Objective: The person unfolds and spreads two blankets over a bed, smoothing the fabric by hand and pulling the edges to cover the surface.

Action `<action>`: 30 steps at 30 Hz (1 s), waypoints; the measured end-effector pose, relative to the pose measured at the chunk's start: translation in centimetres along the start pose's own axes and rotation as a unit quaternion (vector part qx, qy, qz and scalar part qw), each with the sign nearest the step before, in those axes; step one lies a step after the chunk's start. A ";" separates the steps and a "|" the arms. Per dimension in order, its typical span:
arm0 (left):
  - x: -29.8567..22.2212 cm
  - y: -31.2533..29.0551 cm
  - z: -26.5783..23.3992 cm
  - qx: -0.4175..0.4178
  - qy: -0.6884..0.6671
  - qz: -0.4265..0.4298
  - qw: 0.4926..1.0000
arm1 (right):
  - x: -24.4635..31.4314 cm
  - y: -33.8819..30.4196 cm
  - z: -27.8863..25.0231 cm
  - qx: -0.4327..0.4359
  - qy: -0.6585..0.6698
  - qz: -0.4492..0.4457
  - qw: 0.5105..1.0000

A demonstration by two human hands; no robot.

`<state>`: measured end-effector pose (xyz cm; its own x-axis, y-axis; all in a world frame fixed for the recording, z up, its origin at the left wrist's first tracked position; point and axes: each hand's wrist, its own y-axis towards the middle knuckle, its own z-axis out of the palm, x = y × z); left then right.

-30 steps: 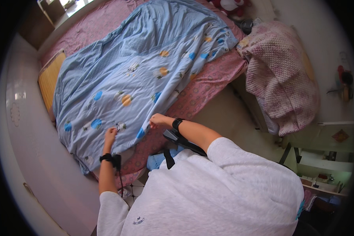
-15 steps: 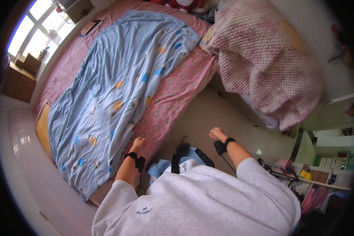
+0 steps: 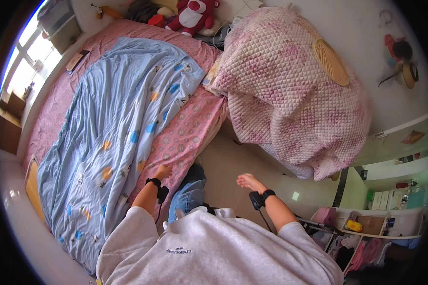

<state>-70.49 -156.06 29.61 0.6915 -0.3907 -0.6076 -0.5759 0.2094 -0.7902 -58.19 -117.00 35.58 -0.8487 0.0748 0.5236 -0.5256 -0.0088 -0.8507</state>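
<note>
My left hand (image 3: 163, 172) hovers over the near edge of the bed's pink patterned sheet (image 3: 180, 133), just right of a light blue quilt (image 3: 114, 128). Its fingers look loosely apart, and nothing shows in them. To the right, my right hand (image 3: 250, 181) is held above the tiled floor (image 3: 228, 159), open and holding nothing. Each wrist wears a black strap with a small box and a cable. The blue quilt, with orange and blue prints, lies spread lengthwise over the bed in soft folds.
A pink-and-white quilted cover (image 3: 290, 85) drapes over a bulky thing right of the bed, with a fan-shaped straw piece (image 3: 330, 61) on it. A red plush bear (image 3: 193, 16) sits at the bed's far end. Shelves (image 3: 371, 225) stand at the lower right.
My view has shifted, with the bed now further left and more of its far end showing. My right hand has gone from curled to open; a jeans-clad leg shows beside the bed.
</note>
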 end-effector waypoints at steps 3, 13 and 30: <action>-3.5 3.7 0.3 -0.023 -0.027 -0.001 0.999 | 7.6 3.2 1.5 0.020 -0.015 -0.045 0.999; -11.5 14.9 -3.3 -0.087 -0.022 0.035 0.995 | 26.6 16.0 3.8 0.073 -0.168 -0.080 0.980; -14.4 22.7 -0.3 -0.398 0.028 0.050 0.916 | 47.4 40.8 13.1 0.039 -0.601 -0.323 0.730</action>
<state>-93.71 -145.93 20.45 0.6066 -0.4561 -0.6512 -0.7866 -0.4632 -0.4083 -120.68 -126.84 26.31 0.1624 -0.8405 0.5169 -0.8013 -0.4180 -0.4280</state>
